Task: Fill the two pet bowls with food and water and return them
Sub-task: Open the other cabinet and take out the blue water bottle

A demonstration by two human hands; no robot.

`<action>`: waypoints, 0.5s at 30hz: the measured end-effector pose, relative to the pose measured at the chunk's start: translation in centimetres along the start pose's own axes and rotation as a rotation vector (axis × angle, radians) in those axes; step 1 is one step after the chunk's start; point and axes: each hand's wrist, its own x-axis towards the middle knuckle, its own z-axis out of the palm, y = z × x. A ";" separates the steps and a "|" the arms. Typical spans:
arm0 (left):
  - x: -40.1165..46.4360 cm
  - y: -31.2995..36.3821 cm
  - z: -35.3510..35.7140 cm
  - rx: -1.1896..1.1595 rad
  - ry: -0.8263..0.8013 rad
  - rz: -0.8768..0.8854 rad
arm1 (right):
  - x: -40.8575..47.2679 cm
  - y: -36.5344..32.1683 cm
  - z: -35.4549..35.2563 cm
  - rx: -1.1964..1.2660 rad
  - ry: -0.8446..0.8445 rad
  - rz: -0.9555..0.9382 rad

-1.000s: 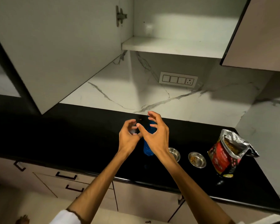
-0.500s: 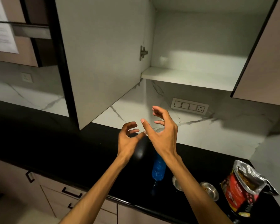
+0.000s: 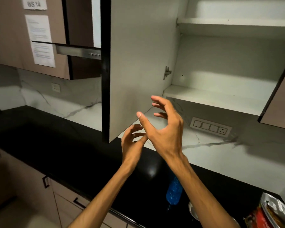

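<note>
Both hands are raised in front of the open wall cabinet and hold nothing. My left hand [image 3: 132, 143] has loose, slightly bent fingers. My right hand [image 3: 163, 129] is above and right of it, fingers spread and relaxed near the open cabinet door [image 3: 138, 63]. A blue water bottle [image 3: 174, 192] stands on the black counter [image 3: 72, 153], partly hidden behind my right forearm. The rim of one steel pet bowl [image 3: 192, 211] shows beside that forearm; a second bowl is not visible. An open red and silver pet food bag [image 3: 270, 213] stands at the bottom right.
The cabinet's white shelves [image 3: 220, 97] are bare. A switch panel [image 3: 211, 127] is on the marble backsplash. A range hood [image 3: 79, 51] and papers taped to a cabinet [image 3: 39, 40] are at upper left. Drawers with black handles [image 3: 46, 181] are below the counter.
The view tilted upward, so the bottle, bowls and bag slid toward the bottom edge. Both hands left the bottle's top and rose, empty, toward the cabinet opening.
</note>
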 end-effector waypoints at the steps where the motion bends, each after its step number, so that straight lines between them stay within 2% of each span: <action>1: 0.0 0.3 -0.2 -0.036 -0.016 0.016 | 0.3 -0.6 0.3 0.010 -0.001 -0.016; 4: 0.0 0.8 -0.7 -0.142 0.027 -0.007 | 0.9 -2.4 1.3 0.037 -0.001 -0.058; 8: 0.6 0.5 -1.5 -0.185 -0.053 -0.065 | 1.7 -4.6 2.4 0.063 0.002 -0.114; 10: 0.7 1.1 -1.9 -0.078 -0.069 -0.020 | 2.0 -5.5 2.9 0.062 -0.003 -0.137; 12: 0.8 1.9 -1.6 -0.061 -0.001 -0.011 | 2.3 -6.1 3.5 0.048 -0.009 -0.146; 14: 0.6 3.3 -1.3 -0.436 -0.030 -0.085 | 2.5 -6.5 3.9 0.023 -0.017 -0.146; 15: 0.5 3.0 -1.4 -0.591 0.021 -0.043 | 2.6 -6.7 4.2 0.011 -0.023 -0.144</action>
